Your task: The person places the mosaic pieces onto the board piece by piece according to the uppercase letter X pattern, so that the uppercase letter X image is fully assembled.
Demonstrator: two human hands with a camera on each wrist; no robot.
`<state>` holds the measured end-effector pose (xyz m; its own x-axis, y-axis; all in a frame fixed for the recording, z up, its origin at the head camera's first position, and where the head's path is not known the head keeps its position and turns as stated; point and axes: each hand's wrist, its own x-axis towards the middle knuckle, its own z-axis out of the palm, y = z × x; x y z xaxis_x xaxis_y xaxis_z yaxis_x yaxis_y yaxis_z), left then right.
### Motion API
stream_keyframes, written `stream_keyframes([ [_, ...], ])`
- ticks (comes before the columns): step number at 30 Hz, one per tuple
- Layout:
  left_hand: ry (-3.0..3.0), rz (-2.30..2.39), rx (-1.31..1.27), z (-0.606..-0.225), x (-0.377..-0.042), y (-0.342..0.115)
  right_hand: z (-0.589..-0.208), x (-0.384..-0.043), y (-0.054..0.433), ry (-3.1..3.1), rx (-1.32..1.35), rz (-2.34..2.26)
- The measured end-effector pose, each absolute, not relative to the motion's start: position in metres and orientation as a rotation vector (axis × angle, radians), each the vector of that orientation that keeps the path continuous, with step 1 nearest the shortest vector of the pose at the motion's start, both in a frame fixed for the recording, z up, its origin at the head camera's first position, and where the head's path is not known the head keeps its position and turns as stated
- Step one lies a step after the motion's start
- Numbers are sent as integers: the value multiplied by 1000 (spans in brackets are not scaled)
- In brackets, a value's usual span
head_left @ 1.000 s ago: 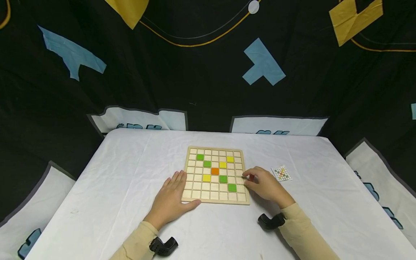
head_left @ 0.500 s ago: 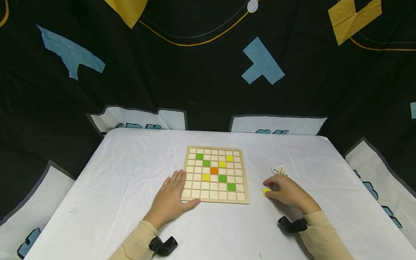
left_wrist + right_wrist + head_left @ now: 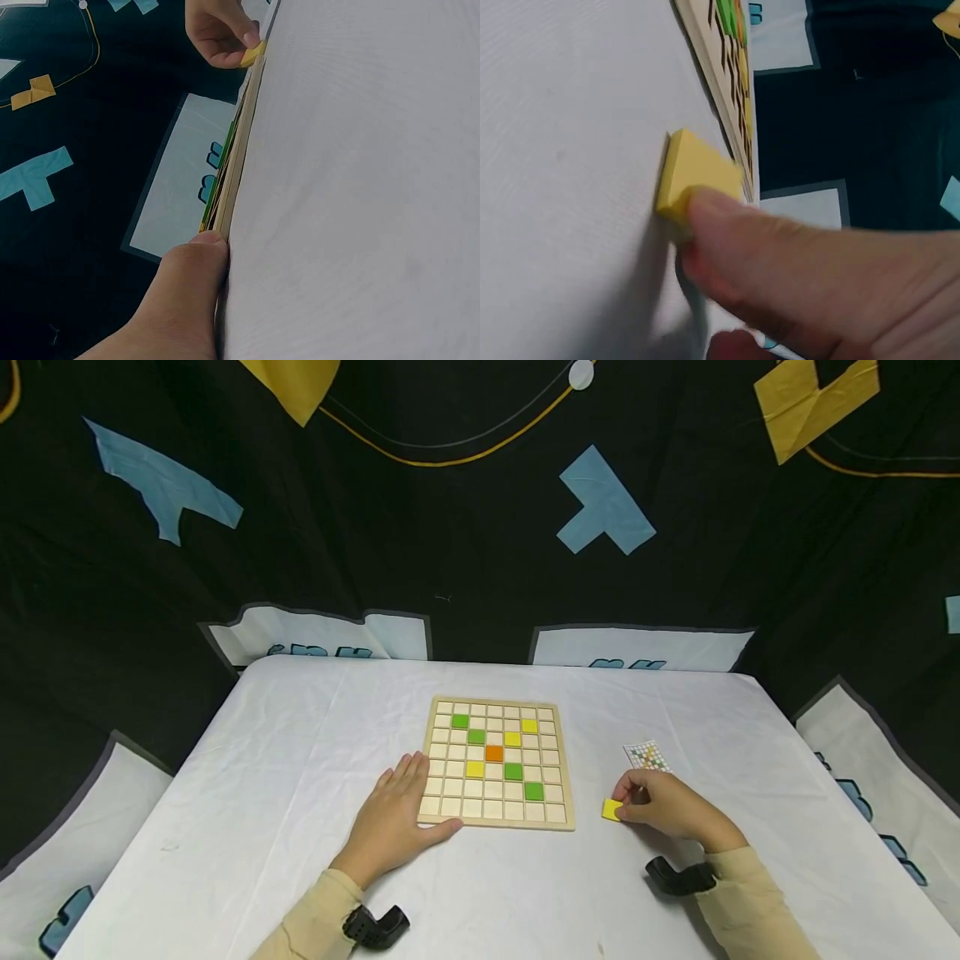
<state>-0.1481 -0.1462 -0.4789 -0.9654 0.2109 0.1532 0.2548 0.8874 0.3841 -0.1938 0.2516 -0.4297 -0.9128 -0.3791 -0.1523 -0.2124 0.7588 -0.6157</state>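
A square wooden board (image 3: 495, 826) with a grid lies on the table, with several green and yellow tiles and one orange tile in its cells. My left hand (image 3: 390, 827) rests against the board's left side, fingers straight. Its thumb (image 3: 191, 266) lies at the front edge. Right of the board, my right hand (image 3: 667, 806) pinches a yellow square tile (image 3: 611, 810) by one corner between thumb and fingers. In the right wrist view this yellow tile (image 3: 705, 165) is close to the cloth, its lower corner covered by the thumb.
A small card (image 3: 647, 755) printed with a coloured grid lies just beyond the right hand, partly covered by it. White cloth (image 3: 300, 735) covers the table. A black curtain (image 3: 480, 552) hangs behind. Each wrist bears a black camera.
My right hand has moved from the board's right edge to the right, and the yellow tile has come into view in its fingers. The left hand has stayed in place.
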Motion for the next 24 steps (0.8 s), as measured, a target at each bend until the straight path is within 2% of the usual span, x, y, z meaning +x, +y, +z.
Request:
stream_keyframes([
  [10, -2938, -618, -371, -479, -148, -147, -437, -210, 240, 2648, -416, -1164],
  [24, -2966, -635, -362, -478, -148, -147, -442, -226, 146, 2579, -525, -1277],
])
